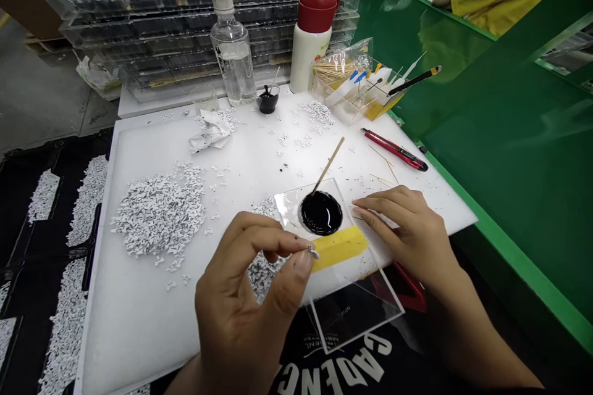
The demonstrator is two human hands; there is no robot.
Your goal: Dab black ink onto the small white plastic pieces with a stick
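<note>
My left hand (252, 284) pinches a small white piece with dark spots (313, 252) between thumb and forefinger, above a strip of yellow tape (340, 248). The tape crosses a clear acrylic plate (356, 315) that juts past the table's front edge. On that plate sits a round pool of glossy black paint (320, 213), with a thin wooden stick (330, 163) standing tilted in it. Beside the plate's right side, my right hand (407, 228) rests low with its fingers drawn together. Anything thin between those fingertips is too small to make out.
Heaped small white pieces (160, 213) cover the white table's left. Behind are a clear bottle (234, 62), a red-capped flask (312, 37), a black paint cup (267, 100) and a tool box (352, 102). A red cutter (393, 149) lies right, before a green partition (486, 154).
</note>
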